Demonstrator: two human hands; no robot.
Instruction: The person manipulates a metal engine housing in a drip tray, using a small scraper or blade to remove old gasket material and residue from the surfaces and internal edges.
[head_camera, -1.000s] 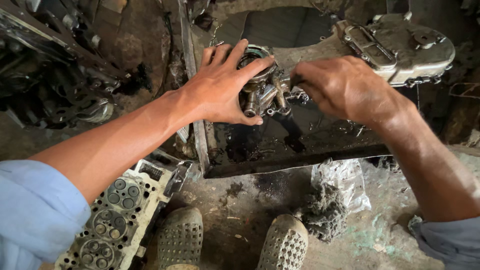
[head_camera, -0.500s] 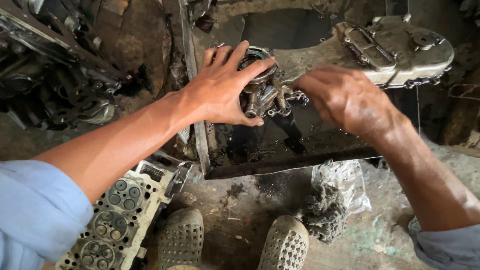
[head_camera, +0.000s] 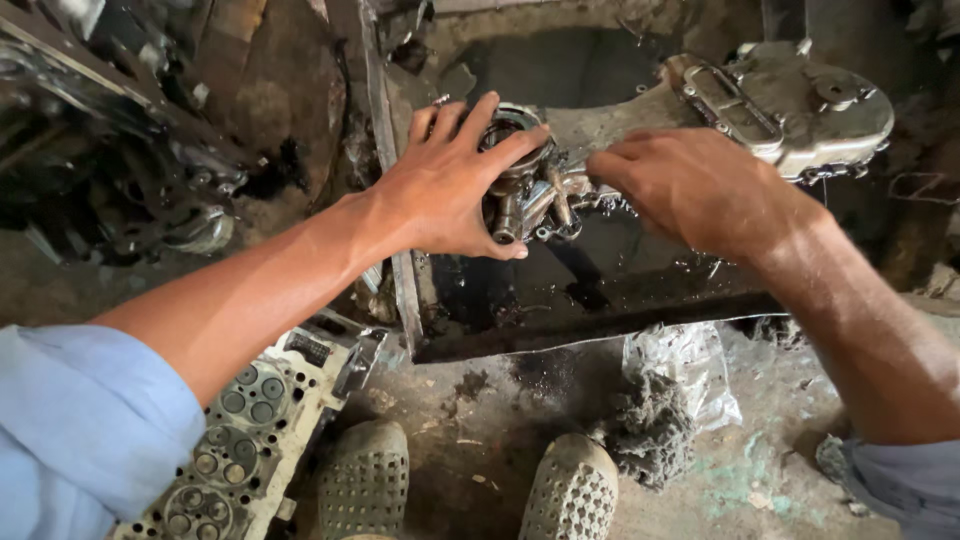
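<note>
My left hand (head_camera: 455, 185) grips a small oily metal engine part (head_camera: 530, 195), round at the top with short tubes sticking out, and holds it over a dark tray of black oil (head_camera: 640, 290). Fingers and thumb wrap around the part's ring. My right hand (head_camera: 690, 185) is closed at the part's right side, its fingertips pinching something small and hidden against the part. Both forearms come from light blue sleeves.
A grey metal engine cover (head_camera: 790, 100) lies at the tray's far right. A cylinder head (head_camera: 245, 440) with round valves rests on the floor at lower left. A clump of dirty cotton waste (head_camera: 650, 425) on plastic and my two sandalled feet (head_camera: 460, 490) are below. Dark engine parts (head_camera: 120, 170) crowd the left.
Both hands stay on the part. My right hand has shifted slightly left and down along the part's side; the view has moved a little.
</note>
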